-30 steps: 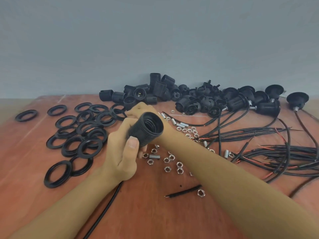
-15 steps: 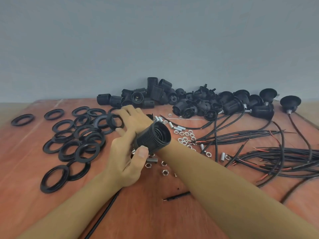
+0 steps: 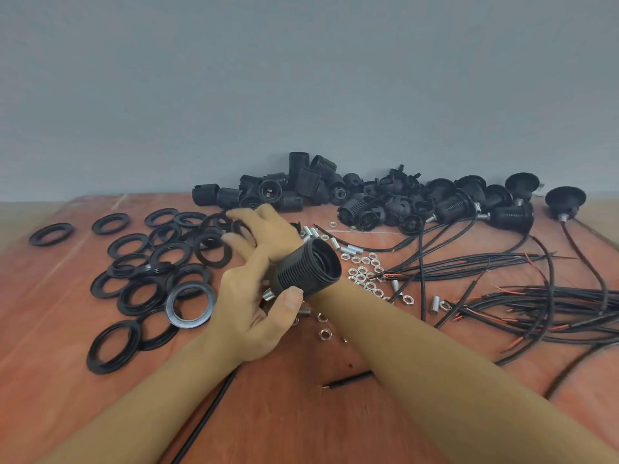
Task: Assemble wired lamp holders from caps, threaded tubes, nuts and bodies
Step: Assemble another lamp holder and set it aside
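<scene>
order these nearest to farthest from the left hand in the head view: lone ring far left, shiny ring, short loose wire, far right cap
From the left hand, which grips the lamp holder body:
1. shiny ring, just to its left
2. short loose wire, toward the person, to the right
3. lone ring, far left of the table
4. far right cap, back right corner

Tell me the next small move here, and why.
Probably lower the right hand onto one of the black rings and pinch it up. The left hand grips the threaded lamp holder body with no ring on it, and the right hand's straight fingers reach over those rings, holding nothing.
</scene>
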